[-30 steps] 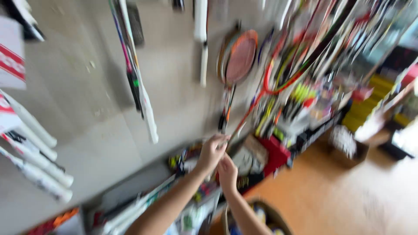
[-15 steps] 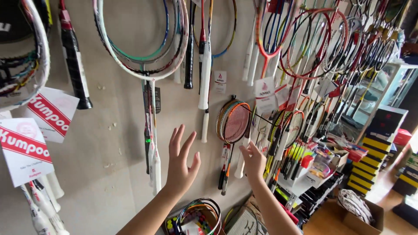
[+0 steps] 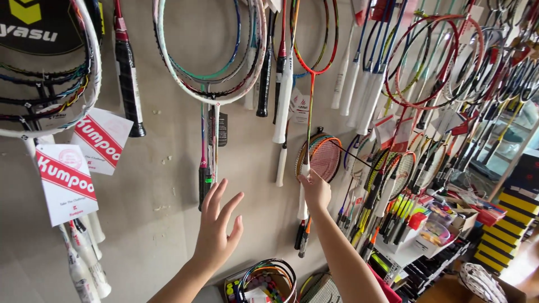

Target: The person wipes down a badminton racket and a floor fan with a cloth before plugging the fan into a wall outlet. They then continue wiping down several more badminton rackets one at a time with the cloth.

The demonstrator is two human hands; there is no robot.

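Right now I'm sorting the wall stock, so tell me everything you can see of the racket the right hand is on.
The orange-framed racket hangs upright on the grey wall, its open, seemingly unstrung oval head up. A thin orange shaft runs down to a white grip. The right hand touches the shaft just above the grip; whether it grips is unclear.

A plain grey-beige plaster wall [image 3: 168,224] carries the goods: badminton rackets hang flat against it in overlapping rows from its top edge, among them a white-framed racket with teal inner rim [image 3: 210,67] near the middle and an orange-rimmed racket with a thin shaft [image 3: 312,56] just right of it. Toward the wall's left edge hang white cardboard tags with red diagonal bands [image 3: 66,182]. Along the wall's right side the red and dark frames crowd thickly, overlapping one another.
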